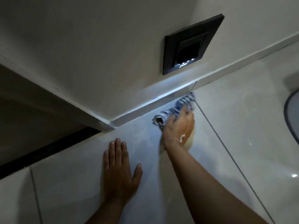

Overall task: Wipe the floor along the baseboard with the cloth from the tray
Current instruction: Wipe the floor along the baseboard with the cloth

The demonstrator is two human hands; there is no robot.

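**Cloth at the baseboard, mid-wipe**

The striped cloth [175, 108] lies bunched on the floor tile [242, 110], touching the foot of the baseboard [145, 104] just below a black wall plate [191, 46]. The right hand [178, 125] presses down on it, fingers curled over the fabric, blurred by motion. The left hand [120, 172] lies flat and open on the tile nearby, holding nothing, apparently bracing.

The risk, as I judge it: the bunched cloth may ride away from the wall and skip the seam, or the braced palm could slide on glossy tile.
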